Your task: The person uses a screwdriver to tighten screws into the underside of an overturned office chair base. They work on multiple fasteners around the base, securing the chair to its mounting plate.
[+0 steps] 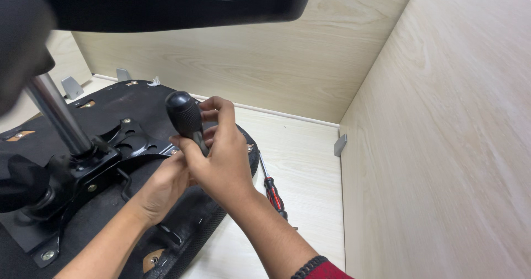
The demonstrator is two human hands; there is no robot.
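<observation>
An upturned black office chair seat lies on the light wood surface, with its metal mechanism plate and chrome gas column sticking up at the left. My right hand grips the black handle of a screwdriver held upright over the seat's underside. My left hand rests below it against the seat, fingers tucked under my right hand; what it touches is hidden.
A second screwdriver with a red and black handle lies on the wood floor right of the seat. Light wood panels rise behind and on the right, with grey brackets. A black chair base overhangs the top.
</observation>
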